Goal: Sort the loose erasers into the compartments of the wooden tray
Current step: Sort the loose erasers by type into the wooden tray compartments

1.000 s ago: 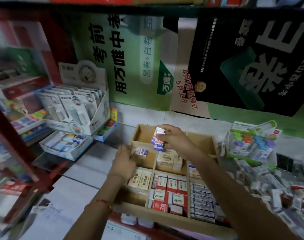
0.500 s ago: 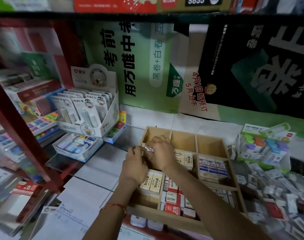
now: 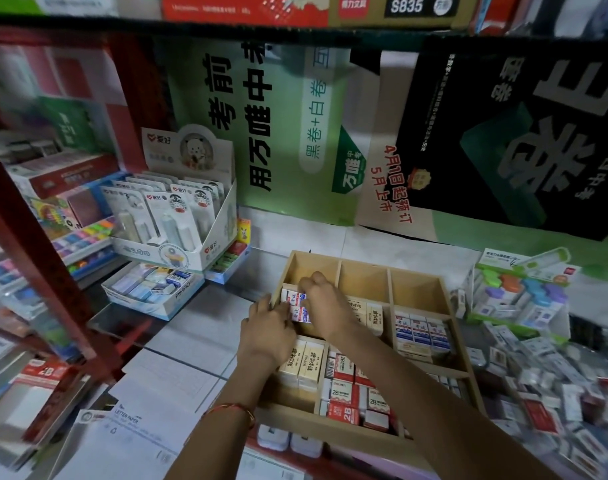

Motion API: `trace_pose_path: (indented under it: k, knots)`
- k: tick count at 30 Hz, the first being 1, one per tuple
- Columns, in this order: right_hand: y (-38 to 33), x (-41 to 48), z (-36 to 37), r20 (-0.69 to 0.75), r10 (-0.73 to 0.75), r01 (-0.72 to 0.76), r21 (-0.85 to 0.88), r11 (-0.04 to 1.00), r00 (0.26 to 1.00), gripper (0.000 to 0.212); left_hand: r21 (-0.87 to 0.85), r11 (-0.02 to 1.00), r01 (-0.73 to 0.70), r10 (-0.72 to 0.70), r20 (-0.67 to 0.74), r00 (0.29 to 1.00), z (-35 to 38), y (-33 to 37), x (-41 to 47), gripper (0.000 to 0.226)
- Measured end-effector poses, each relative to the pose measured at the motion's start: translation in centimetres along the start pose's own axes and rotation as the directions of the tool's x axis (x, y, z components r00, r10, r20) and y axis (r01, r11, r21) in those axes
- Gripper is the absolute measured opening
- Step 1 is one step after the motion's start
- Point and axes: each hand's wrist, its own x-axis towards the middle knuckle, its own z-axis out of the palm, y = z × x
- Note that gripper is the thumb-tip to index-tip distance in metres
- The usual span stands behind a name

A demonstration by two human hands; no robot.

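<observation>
The left hand [image 3: 268, 329] and right hand [image 3: 326, 306] pinch blue-and-white erasers [image 3: 295, 303], long axes pointing away, over the wooden tray's [image 3: 364, 264] 2nd left compartment.

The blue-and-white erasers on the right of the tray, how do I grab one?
Come straight down from above and pinch one blue-and-white eraser by its two short ends. The three lie side by side and seem to touch, so their long sides look blocked, and the wooden tray walls would likely stop a sideways reach.
</observation>
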Motion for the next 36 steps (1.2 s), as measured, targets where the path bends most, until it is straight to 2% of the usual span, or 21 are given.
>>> trace_pose_path:
  k: [6,9,12,14,16,17,19,21,22,25,28,34,36]
  knots:
    - [0.2,0.1,0.0,0.061,-0.034,0.038,-0.057,0.998,0.998,0.028,-0.047,0.998,0.037,-0.037,0.013,0.999,-0.4,0.1,-0.3,0.029]
    - [-0.1,-0.2,0.2,-0.028,-0.021,0.018,-0.096,0.995,0.999,0.032,-0.091,0.995,0.041,-0.041,0.000,0.999,-0.3,0.1,-0.3,0.032]
    - [-0.2,-0.5,-0.3,-0.069,-0.017,0.015,-0.029,0.999,0.997,0.028,-0.121,0.992,0.043,-0.047,-0.032,0.998,-0.3,0.1,-0.5,0.030]
    - [0.2,-0.4,-1.2,0.055,-0.021,0.014,0.118,0.993,0.998,0.022,-0.094,0.995,0.033,-0.036,-0.033,0.999,-0.2,0.1,-0.5,0.027]
    - [0.3,-0.3,-2.1,0.268,-0.052,0.008,0.163,0.987,0.962,0.016,-0.081,0.997,0.019,-0.020,-0.020,1.000,-0.3,0.0,-0.3,0.030]
    - [0.2,-0.3,-2.4,0.346,-0.054,0.013,0.119,0.993,0.937,0.012,-0.086,0.996,0.016,-0.017,-0.012,1.000,-0.3,0.0,-0.2,0.031]
    - [-0.3,-0.2,-2.8,0.383,-0.047,0.082,-0.076,0.994,0.923,0.015,-0.095,0.995,0.010,-0.009,0.001,1.000,-0.4,0.1,-0.2,0.032]
    - [-0.9,-0.2,-2.7,0.368,-0.064,0.165,-0.249,0.954,0.927,0.018,-0.093,0.996,0.000,0.001,0.005,1.000,-0.5,0.0,-0.3,0.032]
    - [-0.9,-0.2,-2.6,0.357,-0.070,0.176,-0.275,0.945,0.932,0.018,-0.095,0.995,-0.002,0.003,0.006,1.000,-0.5,0.0,-0.3,0.032]
    - [-0.6,-0.2,-2.5,0.332,-0.064,0.132,-0.189,0.973,0.941,0.017,-0.114,0.993,0.001,-0.001,0.002,1.000,-0.4,0.0,-0.4,0.035]
    - [0.2,-0.3,-3.3,0.248,-0.041,0.062,-0.077,0.995,0.968,0.025,-0.156,0.988,0.014,-0.013,0.002,1.000,-0.5,0.0,-0.3,0.040]
    - [0.6,-0.2,-2.2,0.133,0.009,0.012,-0.155,0.988,0.991,0.030,-0.237,0.971,0.042,-0.050,-0.030,0.998,-0.4,0.0,-0.2,0.044]
    - [0.3,-0.1,-1.8,0.086,0.007,0.006,-0.156,0.988,0.996,0.033,-0.250,0.968,0.036,-0.051,-0.054,0.997,-0.4,-0.1,-0.3,0.038]
